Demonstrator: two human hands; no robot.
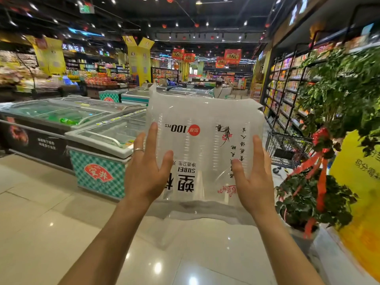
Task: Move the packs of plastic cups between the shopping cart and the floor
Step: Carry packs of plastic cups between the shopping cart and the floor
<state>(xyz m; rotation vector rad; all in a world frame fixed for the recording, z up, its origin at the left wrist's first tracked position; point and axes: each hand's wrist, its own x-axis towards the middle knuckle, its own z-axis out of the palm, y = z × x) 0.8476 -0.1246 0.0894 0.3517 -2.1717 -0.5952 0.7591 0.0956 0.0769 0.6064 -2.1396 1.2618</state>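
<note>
A clear plastic pack of cups (203, 145) with upside-down black and red print is held up in front of me at chest height, above the tiled floor (51, 233). My left hand (147, 167), with a ring on it, presses flat against the pack's left side. On the pack's right side lies my right hand (251, 177), fingers spread. A grey wire shopping cart (285, 149) stands behind the pack to the right, partly hidden by it and by plants.
Glass-topped chest freezers (98, 130) run along the left. Potted plants with red ribbons (308, 192) and a yellow stand (359, 192) crowd the right, with shelves (287, 89) behind. A person (221, 89) stands far down the aisle.
</note>
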